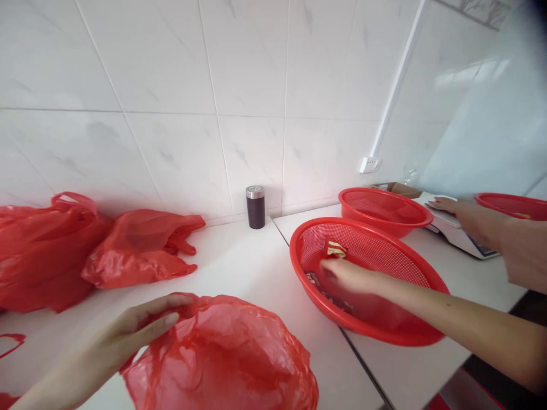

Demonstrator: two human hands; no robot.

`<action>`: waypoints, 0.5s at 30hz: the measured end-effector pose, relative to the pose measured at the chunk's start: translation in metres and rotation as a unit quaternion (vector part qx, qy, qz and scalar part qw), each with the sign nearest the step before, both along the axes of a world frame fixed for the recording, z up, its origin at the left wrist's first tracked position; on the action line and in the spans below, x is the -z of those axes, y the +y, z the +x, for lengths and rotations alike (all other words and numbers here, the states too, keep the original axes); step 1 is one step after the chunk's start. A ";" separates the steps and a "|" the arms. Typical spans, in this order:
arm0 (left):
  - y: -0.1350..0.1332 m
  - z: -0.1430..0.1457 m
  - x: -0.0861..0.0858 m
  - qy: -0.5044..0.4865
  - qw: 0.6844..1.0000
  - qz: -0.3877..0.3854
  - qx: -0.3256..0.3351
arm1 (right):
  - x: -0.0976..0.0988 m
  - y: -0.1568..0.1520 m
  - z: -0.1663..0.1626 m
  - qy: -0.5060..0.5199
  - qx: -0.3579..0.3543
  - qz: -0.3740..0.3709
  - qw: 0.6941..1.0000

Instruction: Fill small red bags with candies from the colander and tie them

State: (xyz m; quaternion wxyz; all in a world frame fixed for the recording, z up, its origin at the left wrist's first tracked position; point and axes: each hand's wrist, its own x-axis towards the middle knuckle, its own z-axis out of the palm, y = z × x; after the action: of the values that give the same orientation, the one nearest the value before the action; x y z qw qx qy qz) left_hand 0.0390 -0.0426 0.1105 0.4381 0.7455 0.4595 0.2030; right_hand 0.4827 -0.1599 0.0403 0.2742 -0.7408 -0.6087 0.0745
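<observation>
Sitting inside the red mesh basket (384, 256), the right hand (348, 275) is nearest the packets: red-and-cream packet (337, 248) just beyond it, long axis roughly left-right, dark-wrapped packets (311, 278) to the left and near side of its fingertips; blur there, can't tell if it grips anything. Left hand (143, 326) pinches the rim of a gaping red plastic bag (243, 356), left of the basket and apart from it. Packet print unreadable, no legible brand.

Left hand (132, 327): bare, slender fingers (168, 300), rounded thumbnail (171, 320). Left forearm (68, 367): bare. Right hand (346, 276): bare, blurred. Right forearm (427, 307): bare, slim, small dark spot (448, 304).
</observation>
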 end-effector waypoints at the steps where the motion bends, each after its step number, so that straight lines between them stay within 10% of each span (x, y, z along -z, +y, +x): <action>1: -0.001 0.000 0.000 0.004 1.000 -0.007 0.000 | -0.005 0.012 0.010 -0.015 -0.003 -0.026 1.000; 7: -0.004 -0.008 0.002 -0.012 0.999 -0.025 -0.026 | -0.019 0.045 0.051 -0.070 0.024 -0.161 0.984; 15: -0.005 -0.008 0.007 -0.025 0.996 -0.080 -0.009 | 0.003 0.019 -0.008 -0.115 -0.153 -0.208 0.959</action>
State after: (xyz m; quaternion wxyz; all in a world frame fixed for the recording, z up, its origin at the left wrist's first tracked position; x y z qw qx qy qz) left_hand 0.0308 -0.0472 0.1035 0.5058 0.6989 0.4694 0.1880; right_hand 0.4744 -0.1406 0.0376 0.0272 -0.6830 -0.7134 0.1546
